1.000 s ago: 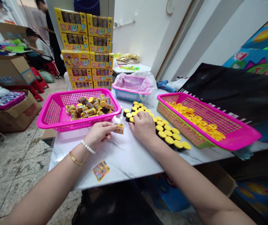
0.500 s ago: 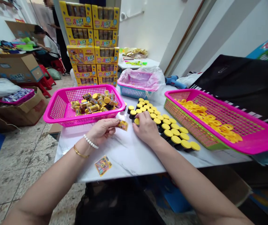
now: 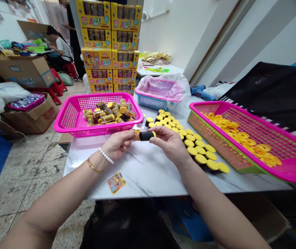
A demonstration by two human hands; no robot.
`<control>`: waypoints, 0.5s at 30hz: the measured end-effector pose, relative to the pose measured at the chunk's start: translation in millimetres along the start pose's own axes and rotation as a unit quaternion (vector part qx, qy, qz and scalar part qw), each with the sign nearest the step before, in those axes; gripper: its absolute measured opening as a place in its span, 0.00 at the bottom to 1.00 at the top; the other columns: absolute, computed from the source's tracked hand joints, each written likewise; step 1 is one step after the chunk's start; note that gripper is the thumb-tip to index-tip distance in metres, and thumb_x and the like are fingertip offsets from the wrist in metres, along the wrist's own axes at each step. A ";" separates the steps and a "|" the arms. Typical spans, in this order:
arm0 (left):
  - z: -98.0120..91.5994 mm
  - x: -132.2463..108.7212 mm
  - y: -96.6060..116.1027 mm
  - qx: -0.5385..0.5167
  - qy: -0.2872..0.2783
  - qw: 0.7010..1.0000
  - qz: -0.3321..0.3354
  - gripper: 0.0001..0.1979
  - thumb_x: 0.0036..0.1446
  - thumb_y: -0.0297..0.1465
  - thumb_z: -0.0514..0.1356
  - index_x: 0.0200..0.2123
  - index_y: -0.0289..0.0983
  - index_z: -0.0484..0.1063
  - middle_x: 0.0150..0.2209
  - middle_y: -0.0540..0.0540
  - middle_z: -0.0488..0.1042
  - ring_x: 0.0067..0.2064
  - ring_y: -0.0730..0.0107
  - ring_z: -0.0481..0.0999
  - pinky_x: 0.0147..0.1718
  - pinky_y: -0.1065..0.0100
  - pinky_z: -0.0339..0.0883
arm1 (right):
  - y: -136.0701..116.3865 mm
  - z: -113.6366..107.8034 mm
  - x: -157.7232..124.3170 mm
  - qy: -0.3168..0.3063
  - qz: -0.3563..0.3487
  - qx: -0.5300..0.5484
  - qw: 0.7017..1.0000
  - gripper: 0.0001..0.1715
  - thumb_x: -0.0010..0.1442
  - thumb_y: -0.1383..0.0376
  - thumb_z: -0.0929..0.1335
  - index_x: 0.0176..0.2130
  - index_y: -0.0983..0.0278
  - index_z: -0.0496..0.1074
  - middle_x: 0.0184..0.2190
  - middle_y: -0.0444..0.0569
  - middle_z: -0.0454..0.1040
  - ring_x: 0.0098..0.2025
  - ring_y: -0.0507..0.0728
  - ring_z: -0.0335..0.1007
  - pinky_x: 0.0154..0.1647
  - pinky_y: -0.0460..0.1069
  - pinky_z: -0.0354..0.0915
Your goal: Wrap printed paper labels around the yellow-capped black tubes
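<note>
My left hand [image 3: 118, 144] pinches a small yellow printed sleeve label [image 3: 136, 135] between thumb and fingers. In my right hand [image 3: 170, 141], fingertips and thumb grip a small black cup with a yellow lid [image 3: 145, 136], held lying sideways above the table. The cup's dark end meets the label; whether it is inside the label I cannot tell. Just beyond my right hand, several matching yellow-lidded black cups [image 3: 189, 143] stand in rows. A pink basket [image 3: 68, 117] behind my left hand holds labelled cups [image 3: 108, 118]. Another flat printed label [image 3: 116, 182] lies near the table's front edge.
At the right, a pink basket [image 3: 290, 150] holds yellow rings [image 3: 241, 138]. A plastic-lined basket [image 3: 153, 101] and a blue tool [image 3: 202, 92] sit at the back. Stacked yellow boxes [image 3: 97, 58] rise behind. Two people are in the far left background, one seated [image 3: 61, 48].
My right hand has picked a yellow-lidded black cup out of the rows and brought it left to the label in my left hand. The view has shifted slightly.
</note>
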State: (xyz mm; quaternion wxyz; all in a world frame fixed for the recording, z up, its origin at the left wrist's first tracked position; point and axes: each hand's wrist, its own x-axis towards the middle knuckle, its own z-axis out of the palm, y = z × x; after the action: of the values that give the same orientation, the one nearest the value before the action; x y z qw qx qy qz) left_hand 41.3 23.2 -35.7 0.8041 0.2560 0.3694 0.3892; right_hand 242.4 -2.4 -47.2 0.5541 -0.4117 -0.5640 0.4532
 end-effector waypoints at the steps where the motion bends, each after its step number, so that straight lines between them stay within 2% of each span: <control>1: 0.2 -0.4 0.3 -0.001 -0.001 1.000 0.001 0.04 0.55 0.23 0.67 0.29 0.31 0.75 0.24 0.48 0.75 0.14 0.89 0.57 0.10 0.84 0.43 | 1.1 -0.1 0.1 0.006 -0.003 -0.016 1.000 0.20 0.46 0.55 0.79 0.38 0.60 0.78 0.34 0.47 0.78 0.35 0.56 0.74 0.39 0.53 0.73; 3: 1.0 -1.2 0.8 0.006 0.001 1.000 0.003 0.04 0.55 0.24 0.67 0.29 0.31 0.75 0.25 0.47 0.76 0.14 0.89 0.57 0.10 0.84 0.44 | 2.3 -0.4 -0.7 0.019 -0.024 -0.056 0.998 0.17 0.49 0.57 0.78 0.38 0.60 0.76 0.32 0.45 0.77 0.34 0.55 0.73 0.40 0.53 0.72; 5: 2.0 -1.7 0.8 0.016 0.005 1.000 0.006 0.04 0.55 0.24 0.66 0.29 0.30 0.75 0.26 0.45 0.78 0.14 0.88 0.58 0.10 0.83 0.45 | 2.0 0.4 -3.4 0.033 -0.073 -0.125 0.989 0.14 0.51 0.59 0.76 0.39 0.60 0.75 0.33 0.46 0.76 0.35 0.56 0.73 0.42 0.54 0.72; 9: 3.2 -1.5 -0.5 0.031 0.012 0.999 0.014 0.06 0.55 0.26 0.66 0.28 0.30 0.75 0.26 0.45 0.77 0.15 0.88 0.57 0.11 0.83 0.45 | -0.6 6.9 -10.9 0.052 -0.184 -0.251 0.949 0.12 0.52 0.63 0.75 0.39 0.59 0.75 0.38 0.49 0.76 0.43 0.60 0.73 0.50 0.58 0.71; 11: 2.7 -1.3 -1.8 0.050 0.014 0.998 0.034 0.07 0.53 0.28 0.68 0.27 0.31 0.75 0.25 0.45 0.77 0.16 0.87 0.57 0.12 0.81 0.45 | -1.0 10.9 -13.7 0.036 -0.178 -0.220 0.959 0.13 0.53 0.62 0.75 0.39 0.58 0.73 0.45 0.52 0.76 0.49 0.61 0.74 0.52 0.60 0.72; 13: 1.2 -1.0 -3.5 0.082 0.013 0.995 0.063 0.10 0.51 0.31 0.70 0.27 0.31 0.75 0.25 0.44 0.77 0.16 0.85 0.59 0.13 0.79 0.44 | -0.6 13.8 -15.0 0.008 -0.126 -0.143 0.982 0.14 0.54 0.59 0.75 0.40 0.58 0.72 0.49 0.53 0.76 0.50 0.61 0.75 0.52 0.60 0.73; 15: -0.6 -1.0 -5.0 0.121 0.016 0.988 0.092 0.13 0.49 0.36 0.71 0.27 0.31 0.76 0.23 0.45 0.75 0.17 0.83 0.60 0.14 0.77 0.43 | -0.3 14.0 -15.1 -0.008 -0.071 -0.093 0.993 0.17 0.53 0.56 0.76 0.40 0.59 0.71 0.45 0.51 0.78 0.45 0.60 0.77 0.51 0.59 0.74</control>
State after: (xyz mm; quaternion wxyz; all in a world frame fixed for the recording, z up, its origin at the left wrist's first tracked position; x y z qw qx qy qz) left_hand 42.6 19.6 -39.2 0.7222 0.3777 0.4014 0.4179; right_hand 229.1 -17.8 -50.3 0.5396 -0.4168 -0.6356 0.3621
